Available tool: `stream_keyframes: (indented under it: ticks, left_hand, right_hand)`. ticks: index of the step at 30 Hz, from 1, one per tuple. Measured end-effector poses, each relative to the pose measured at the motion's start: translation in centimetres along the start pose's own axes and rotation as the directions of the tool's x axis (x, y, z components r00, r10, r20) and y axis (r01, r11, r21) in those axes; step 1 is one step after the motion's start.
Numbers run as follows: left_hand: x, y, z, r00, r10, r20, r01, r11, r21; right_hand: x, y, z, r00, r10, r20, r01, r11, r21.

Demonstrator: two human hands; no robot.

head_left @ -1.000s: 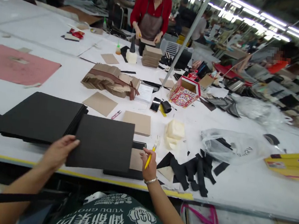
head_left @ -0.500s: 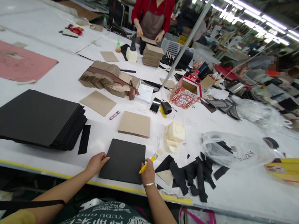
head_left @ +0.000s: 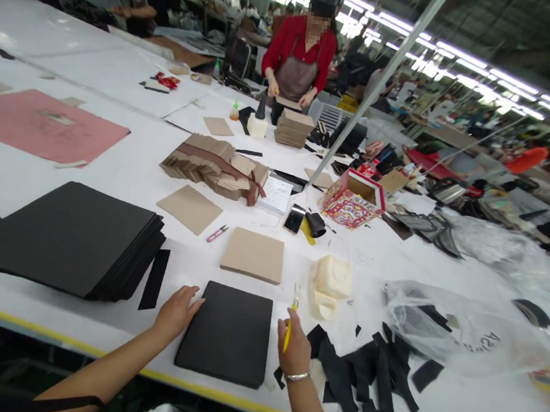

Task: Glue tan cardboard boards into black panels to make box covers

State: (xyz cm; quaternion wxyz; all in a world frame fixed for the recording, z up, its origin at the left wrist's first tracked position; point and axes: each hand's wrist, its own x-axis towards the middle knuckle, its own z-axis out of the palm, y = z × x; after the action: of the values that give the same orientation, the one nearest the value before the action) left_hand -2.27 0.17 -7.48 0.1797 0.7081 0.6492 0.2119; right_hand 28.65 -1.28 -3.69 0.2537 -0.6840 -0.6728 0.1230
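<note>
A black square panel lies flat near the table's front edge, between my two hands. My left hand is at its left edge, fingers stretched out and thumb touching the corner. In my right hand is a yellow-handled brush, bristles pointing away from me, just right of the panel. Beyond the panel sits a neat stack of tan boards. A cream plastic container stands to its right, a little past the brush. Black scraps are scattered right of my right hand.
A tall stack of large black sheets stands at left, with a black strip beside it. Pink thread snips, a phone, a tied tan bundle and a patterned box lie farther back. A co-worker stands across the table.
My right hand, with the brush, has moved off the panel's right edge to the right. My left hand's fingers are more spread at the left edge. The camera view has shifted.
</note>
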Motion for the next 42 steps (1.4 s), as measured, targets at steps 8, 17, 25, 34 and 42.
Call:
stream_keyframes:
  ticks: [8,17,25,34,42]
  left_hand:
    - [9.1,6.9,4.1,0.770,0.545,0.332,-0.611,0.779,0.140]
    - [12.1,8.1,6.7,0.796,0.406,0.449,-0.501,0.859,0.111]
    - [12.1,8.0,6.7,0.784,0.424,0.453,-0.512,0.854,0.088]
    - [12.0,7.7,7.1,0.776,0.429,0.462,-0.527,0.844,0.102]
    - [12.3,8.5,6.3,0.767,0.402,0.499,-0.522,0.844,0.123]
  right_hand:
    - [15.5,-8.4,1.7,0.943,0.110,0.314,-0.282,0.762,0.582]
    - [21.5,-8.4,10.3,0.857,-0.032,0.515,-0.264,0.831,0.490]
    - [26.3,-6.4,12.3,0.944,0.172,0.283,-0.286,0.854,0.435]
    - [24.2,3.8,3.2,0.915,0.382,0.131,-0.404,0.856,0.324]
    - [18.4,3.9,2.0,0.949,-0.255,0.182,0.250,0.967,0.053]
